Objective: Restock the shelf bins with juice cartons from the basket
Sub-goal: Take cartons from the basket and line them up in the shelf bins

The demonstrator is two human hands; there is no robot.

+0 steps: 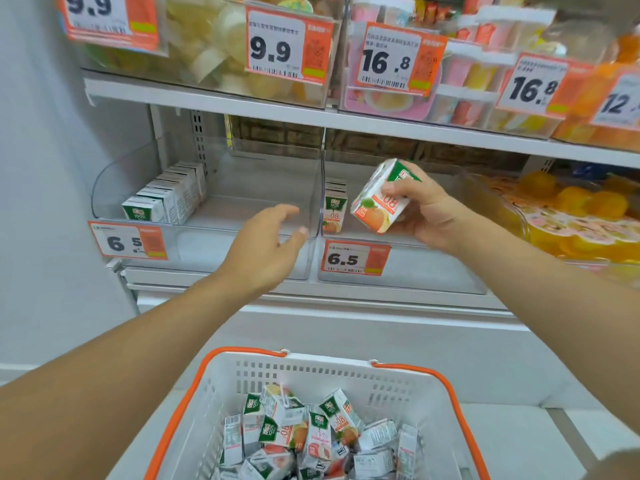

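1. Juice carton is in the right hand, fingers and thumb curled round it, held tilted in the air in front of the right bin. Not yet inside the bin.
2. Left hand holds nothing: fingers relaxed and spread, hovering at the front lip of the left bin, near the clear divider between the two bins.
3. Stock state: left bin has one row of cartons along its left wall, the rest of the floor is bare. Right bin shows a short row tight against the divider; space to the right of it looks open, though the hand covers part of it.
4. Basket sits below the shelf, and its jumbled pile of cartons says most of the restock is still to do.
5. Step in hand, as I read it: placing this carton into the right bin, just beside the existing row.
6. Next move needs: rotate the carton upright, printed face forward to match the row, then lower it over the bin's front wall and set it flush against its neighbour.
7. Left hand is free to fetch the next carton from the basket.
8. Risk: a tilted set-down could knock the front carton of the row over.
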